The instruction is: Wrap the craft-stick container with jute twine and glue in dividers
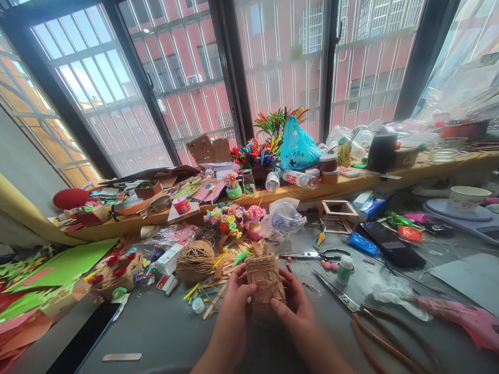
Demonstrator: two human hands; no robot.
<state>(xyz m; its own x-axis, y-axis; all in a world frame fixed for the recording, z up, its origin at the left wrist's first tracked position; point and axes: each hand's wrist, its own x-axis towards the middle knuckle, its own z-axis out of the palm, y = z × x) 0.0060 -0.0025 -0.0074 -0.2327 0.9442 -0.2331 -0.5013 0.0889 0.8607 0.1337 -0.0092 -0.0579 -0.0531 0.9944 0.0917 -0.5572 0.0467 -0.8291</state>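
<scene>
Both my hands hold a small twine-wrapped box [266, 283] upright over the grey table [163, 332]. My left hand [233, 304] grips its left side with the thumb pressed on the front. Wrapped round the right side is my right hand [298, 306], its fingers closed on the box. A ball of jute twine [195, 259] lies just left of the box. Wooden craft sticks [212, 296] are scattered between them.
Scissors [315, 255] and a small glue bottle [345, 269] lie to the right, with large brown-handled shears [374, 322] nearer me. Coloured paper [50, 280] covers the left. A cluttered wooden sill [351, 184] with pipe-cleaner flowers [257, 153], jars and a blue bag [298, 145] runs behind.
</scene>
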